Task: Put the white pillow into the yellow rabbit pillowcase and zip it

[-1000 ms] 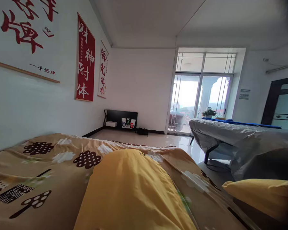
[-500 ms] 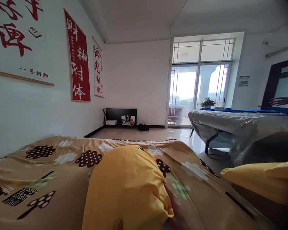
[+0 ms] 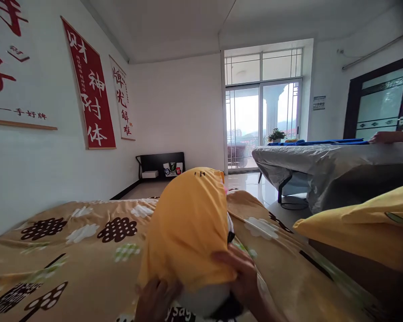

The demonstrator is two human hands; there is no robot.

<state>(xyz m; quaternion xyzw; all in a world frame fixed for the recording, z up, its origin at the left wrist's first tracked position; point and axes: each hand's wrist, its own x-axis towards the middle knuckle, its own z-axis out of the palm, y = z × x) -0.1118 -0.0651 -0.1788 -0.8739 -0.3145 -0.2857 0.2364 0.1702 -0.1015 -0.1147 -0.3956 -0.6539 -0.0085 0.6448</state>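
Observation:
A yellow pillowcase (image 3: 188, 228) stands upright in front of me, bulging around a stuffed thing. White and black parts of that stuffed thing (image 3: 204, 300) show below the pillowcase's lower edge; its kind is hard to tell. My left hand (image 3: 157, 297) is closed on the lower left edge of the cloth, a little blurred. At the lower right, my right hand (image 3: 243, 275) pinches the same edge, thumb laid over the yellow fabric. Beneath them spreads a tan bedsheet (image 3: 94, 277) with brown trees and white clouds.
Another yellow pillow (image 3: 362, 219) lies at the right. Beyond it stands a table under a plastic cover (image 3: 322, 156), with blue items and a potted plant (image 3: 276, 135). Another person's hand (image 3: 386, 137) rests at its far right. A low black shelf (image 3: 161, 163) stands by the back wall.
My view has turned right. The pillowcase has risen and now stands more upright, its lower edge and the white and black stuffing showing. Both my hands have come into clearer view.

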